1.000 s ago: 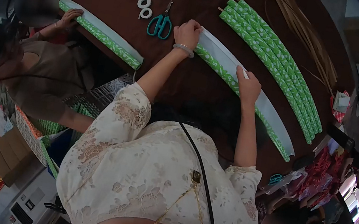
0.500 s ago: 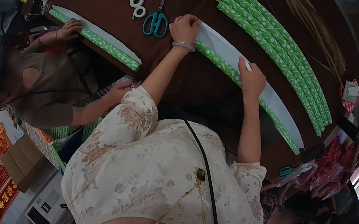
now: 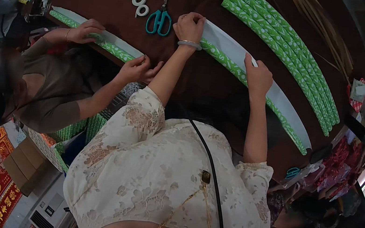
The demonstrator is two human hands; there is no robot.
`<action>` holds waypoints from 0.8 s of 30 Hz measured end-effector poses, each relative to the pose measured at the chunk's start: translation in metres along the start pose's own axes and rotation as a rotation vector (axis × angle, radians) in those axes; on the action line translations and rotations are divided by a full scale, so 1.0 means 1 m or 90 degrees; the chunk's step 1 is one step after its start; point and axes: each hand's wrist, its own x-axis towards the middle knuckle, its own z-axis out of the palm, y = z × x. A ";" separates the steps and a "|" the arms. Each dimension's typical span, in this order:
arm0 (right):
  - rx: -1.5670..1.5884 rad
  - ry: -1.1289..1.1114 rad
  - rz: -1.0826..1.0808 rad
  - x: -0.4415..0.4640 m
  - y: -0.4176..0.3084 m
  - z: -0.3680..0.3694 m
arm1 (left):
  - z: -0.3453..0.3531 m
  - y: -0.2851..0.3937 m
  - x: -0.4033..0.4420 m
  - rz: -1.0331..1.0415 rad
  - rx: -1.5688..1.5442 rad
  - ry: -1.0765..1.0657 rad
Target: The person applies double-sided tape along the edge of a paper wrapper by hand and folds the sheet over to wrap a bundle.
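A long sheet of green-and-white patterned wrapping paper [image 3: 227, 65], part rolled along its near edge, lies across the table before me with its white back showing. My left hand [image 3: 188, 27] is closed on its left end, fingers bent and a bangle at the wrist. Further right, my right hand [image 3: 258, 80] grips the same paper, thumb pointing up over the white side and fingers curled. What lies inside the roll is hidden. Teal-handled scissors [image 3: 159, 22] and two white tape rolls [image 3: 140, 5] rest left of my left hand.
Several finished green wrapped sticks [image 3: 276, 52] lie at the back right, beside dry brown leaf strips [image 3: 324, 31]. A co-worker at left handles another green paper strip [image 3: 112, 47] by the table edge. Another teal-handled tool [image 3: 292, 173] sits at the right edge.
The co-worker's hands have moved right along their strip, one hand now at its right end. My two hands keep nearly the same places on my paper.
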 end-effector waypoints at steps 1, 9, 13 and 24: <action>0.001 0.011 -0.008 0.001 0.000 0.000 | 0.000 0.001 0.000 0.001 0.006 -0.002; -0.025 0.016 -0.016 0.001 -0.001 -0.002 | -0.002 0.003 -0.002 -0.004 0.007 -0.006; 0.016 0.007 -0.007 0.000 -0.003 -0.004 | -0.004 0.006 -0.003 -0.008 -0.002 0.003; 0.025 0.044 -0.011 -0.002 0.003 0.001 | 0.000 0.009 -0.009 0.004 0.032 0.078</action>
